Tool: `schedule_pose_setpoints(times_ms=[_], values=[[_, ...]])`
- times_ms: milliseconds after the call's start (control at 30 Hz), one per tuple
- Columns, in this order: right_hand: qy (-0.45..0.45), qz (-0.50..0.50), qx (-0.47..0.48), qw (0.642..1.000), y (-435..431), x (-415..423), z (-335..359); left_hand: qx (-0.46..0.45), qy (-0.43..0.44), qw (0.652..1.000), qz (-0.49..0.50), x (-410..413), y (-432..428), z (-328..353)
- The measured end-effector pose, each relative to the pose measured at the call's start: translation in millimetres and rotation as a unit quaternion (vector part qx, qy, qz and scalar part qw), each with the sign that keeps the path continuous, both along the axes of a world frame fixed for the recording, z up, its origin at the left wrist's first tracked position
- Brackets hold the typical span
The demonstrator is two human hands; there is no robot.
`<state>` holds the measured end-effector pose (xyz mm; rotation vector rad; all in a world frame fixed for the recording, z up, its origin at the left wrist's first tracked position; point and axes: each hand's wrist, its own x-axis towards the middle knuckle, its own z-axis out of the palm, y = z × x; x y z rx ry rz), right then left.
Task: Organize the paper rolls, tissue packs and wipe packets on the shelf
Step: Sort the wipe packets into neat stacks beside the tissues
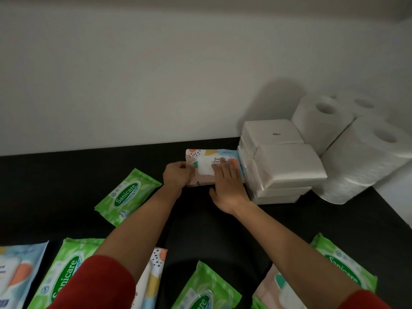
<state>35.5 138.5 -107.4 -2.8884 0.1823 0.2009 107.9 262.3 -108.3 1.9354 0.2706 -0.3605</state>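
A pastel patterned wipe packet [206, 160] lies on the dark shelf [66, 172], pushed against the stack of white tissue packs [283, 161]. My left hand [177, 175] grips the packet's left end. Flat on the packet's top lies my right hand [227, 186], fingers straight, its thumb at the near edge. White paper rolls [365, 152] stand at the far right behind the tissue packs. A green Sanicare wipe packet [127, 196] lies alone to the left of my hands.
Several more wipe packets line the near edge: green ones [64, 275] [205, 288] [343, 270] and pastel ones [15, 270] [276, 288]. A pale back wall [156, 74] closes the shelf; a white side panel [399, 192] stands at the right.
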Motion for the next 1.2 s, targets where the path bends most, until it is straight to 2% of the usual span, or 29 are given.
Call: schedule_pose_setpoints(times_ms=[267, 367, 500, 600, 700, 833, 967, 1200], values=[[0.008, -0.003, 0.005, 1.000, -2, 2, -1, -0.059, 0.049, 0.995, 0.063, 0, -8, -2], [0.009, 0.000, -0.001, 1.000, -3, 3, -1, -0.045, 0.046, 0.996, 0.063, -2, -9, -2], [0.015, 0.012, -0.015, 1.000, -6, 3, -4, 0.019, 0.015, 1.000, 0.016, 1, 0, -2], [0.012, 0.019, -0.019, 1.000, -7, 4, -3, 0.074, -0.040, 0.996, -0.021, 0, 5, -2], [0.013, 0.024, -0.027, 0.999, -7, 3, -1, 0.066, -0.085, 0.993, -0.046, -5, 10, -1], [0.020, 0.024, -0.031, 0.999, -7, 4, 2, 0.155, -0.145, 0.968, -0.137, -8, 14, 3], [0.014, 0.012, -0.021, 1.000, -5, 0, 5, 0.185, -0.143, 0.951, -0.203, -12, 17, 5], [-0.037, 0.017, -0.014, 0.999, 6, -13, 9, 0.191, -0.148, 0.944, -0.223, -24, 32, 18]])
